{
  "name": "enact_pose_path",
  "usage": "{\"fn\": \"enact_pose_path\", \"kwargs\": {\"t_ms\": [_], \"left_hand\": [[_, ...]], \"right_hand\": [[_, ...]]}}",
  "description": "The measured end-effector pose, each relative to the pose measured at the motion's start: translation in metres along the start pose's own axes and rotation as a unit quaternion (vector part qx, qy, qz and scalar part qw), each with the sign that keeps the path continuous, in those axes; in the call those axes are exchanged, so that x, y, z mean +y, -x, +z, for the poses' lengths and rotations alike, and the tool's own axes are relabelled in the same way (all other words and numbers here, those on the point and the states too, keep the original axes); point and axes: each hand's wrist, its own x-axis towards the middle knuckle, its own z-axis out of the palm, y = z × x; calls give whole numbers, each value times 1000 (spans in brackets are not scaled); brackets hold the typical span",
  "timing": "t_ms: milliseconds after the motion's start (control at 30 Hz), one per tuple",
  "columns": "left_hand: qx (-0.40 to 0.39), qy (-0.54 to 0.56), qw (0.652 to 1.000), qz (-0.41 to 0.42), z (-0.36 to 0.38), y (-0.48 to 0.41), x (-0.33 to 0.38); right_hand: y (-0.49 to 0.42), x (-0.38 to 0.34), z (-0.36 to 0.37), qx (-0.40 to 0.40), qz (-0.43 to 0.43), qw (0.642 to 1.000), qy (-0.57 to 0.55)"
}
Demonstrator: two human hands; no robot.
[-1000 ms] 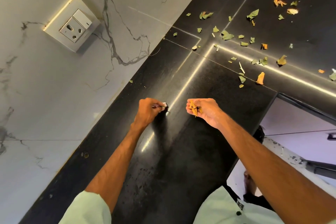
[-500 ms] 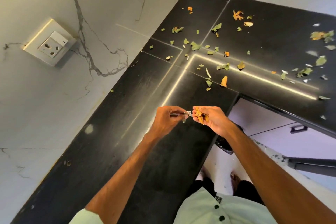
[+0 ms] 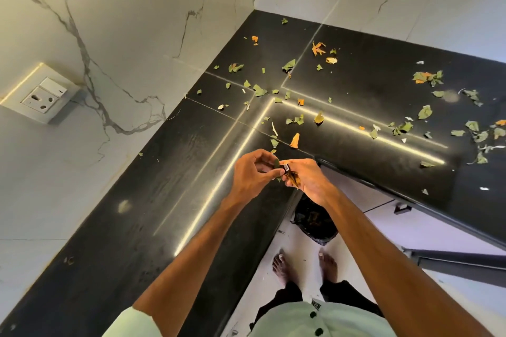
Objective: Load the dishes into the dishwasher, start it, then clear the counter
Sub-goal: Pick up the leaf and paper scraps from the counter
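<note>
- The black counter (image 3: 137, 213) is an L-shape. It begins below and to the right of the wall socket (image 3: 41, 93) and turns away to the far right of it. We see no dishes on it and no dishwasher that we can recognise, so we judge that loading and starting are finished, though the view cannot prove this.
- On the counter's arm nearest the socket we find only a very few tiny bits. We think this part is nearly done.
- The black bag (image 3: 315, 221) stands on the floor, right of the socket and lower, just under the two hands. We suppose it is where the rubbish goes.
- The right hand (image 3: 309, 180) is right of the socket, above the counter's inner edge. Its fingers are curled round a bunch of scraps (image 3: 295, 179), orange and green.
- The left hand (image 3: 252, 175) touches the right hand on the side nearer the socket. It pinches a green leaf piece (image 3: 276, 163) between thumb and fingertips, right at the bunch.
- Many leaf scraps (image 3: 258, 90) and orange petals (image 3: 295, 140) lie on the arm far right of the socket, spread to the edge of the view. This is the work that is left, and it is the bigger part of the clearing.
</note>
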Motion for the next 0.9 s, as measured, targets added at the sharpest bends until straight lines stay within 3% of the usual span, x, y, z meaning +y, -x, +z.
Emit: {"fn": "enact_pose_path", "kwargs": {"t_ms": [200, 333, 533, 700, 900], "left_hand": [[5, -55, 998, -27, 11, -10, 14], [48, -65, 996, -39, 16, -11, 22], [79, 34, 990, -112, 23, -7, 18], [81, 105, 974, -181, 20, -19, 8], [60, 41, 977, -199, 9, -61, -17]], "right_hand": [[-7, -16, -14, -27, 11, 1000, 1], [-13, -26, -24, -52, 8, 999, 6], [-24, -40, -46, -65, 25, 998, 8], [-43, -49, -60, -30, 40, 999, -7], [-79, -62, -61, 27, 24, 999, 12]]}}
